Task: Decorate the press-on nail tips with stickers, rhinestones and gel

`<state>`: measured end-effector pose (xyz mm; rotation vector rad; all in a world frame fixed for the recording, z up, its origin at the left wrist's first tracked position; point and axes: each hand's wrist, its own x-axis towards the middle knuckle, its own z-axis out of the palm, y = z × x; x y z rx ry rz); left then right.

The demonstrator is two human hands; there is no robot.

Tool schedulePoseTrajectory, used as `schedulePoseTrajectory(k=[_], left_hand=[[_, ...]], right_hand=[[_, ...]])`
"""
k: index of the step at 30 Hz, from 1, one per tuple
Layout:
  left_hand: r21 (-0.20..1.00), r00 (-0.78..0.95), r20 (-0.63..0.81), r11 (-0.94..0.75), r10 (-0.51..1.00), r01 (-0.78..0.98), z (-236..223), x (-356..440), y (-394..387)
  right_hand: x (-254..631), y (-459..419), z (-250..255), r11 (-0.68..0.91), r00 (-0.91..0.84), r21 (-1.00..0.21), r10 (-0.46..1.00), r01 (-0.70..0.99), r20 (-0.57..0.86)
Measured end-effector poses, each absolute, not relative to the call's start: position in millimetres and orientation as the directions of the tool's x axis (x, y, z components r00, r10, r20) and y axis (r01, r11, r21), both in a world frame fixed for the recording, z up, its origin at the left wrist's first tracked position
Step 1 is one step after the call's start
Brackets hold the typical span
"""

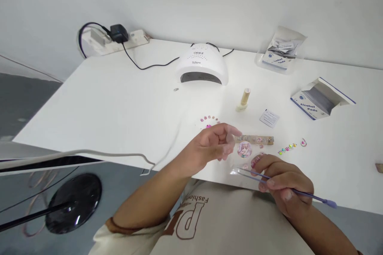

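Observation:
My right hand point(290, 183) grips a pair of purple tweezers point(314, 197). The slightly parted tips point left over a small clear plastic bag point(236, 170) at the table's front edge. My left hand point(214, 141) is half curled, its index finger reaching to the left end of a narrow strip with gems point(257, 140); whether it touches cannot be told. Nothing shows between its fingers. Just below the strip lies a round sticker with a pink cartoon picture point(244, 149). Pink gems point(208, 126) sit partly behind my left hand, and colourful gems point(287, 149) lie right of the strip.
A white nail lamp point(202, 63) stands at the back, its cable running to a power strip point(101, 42). A gold-capped bottle point(243, 99), a small packet point(269, 118), an opened alcohol pads box point(320, 99) and a clear bag of pads point(279, 51) occupy the right side.

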<state>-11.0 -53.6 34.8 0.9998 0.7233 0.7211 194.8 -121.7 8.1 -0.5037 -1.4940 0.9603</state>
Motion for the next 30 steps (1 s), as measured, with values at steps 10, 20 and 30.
schedulePoseTrajectory(k=[10,20,30], left_hand=[[0.904,0.525,-0.171,0.345,0.834,-0.253,19.9,-1.2,-85.2],[0.832,0.456,-0.080,0.311,0.887,-0.459,12.1,17.0,-88.8],[0.835,0.472,-0.072,0.312,0.878,-0.453,1.6,22.8,-97.0]], right_hand=[[200.4,-125.9,-8.8,0.579,-0.124,-0.787,0.783,-0.212,0.610],[194.2,-128.0,-8.3,0.664,0.058,-0.722,0.743,-0.194,0.667],[197.5,-130.9,-16.5,0.672,0.039,-0.729,0.738,-0.130,0.673]])
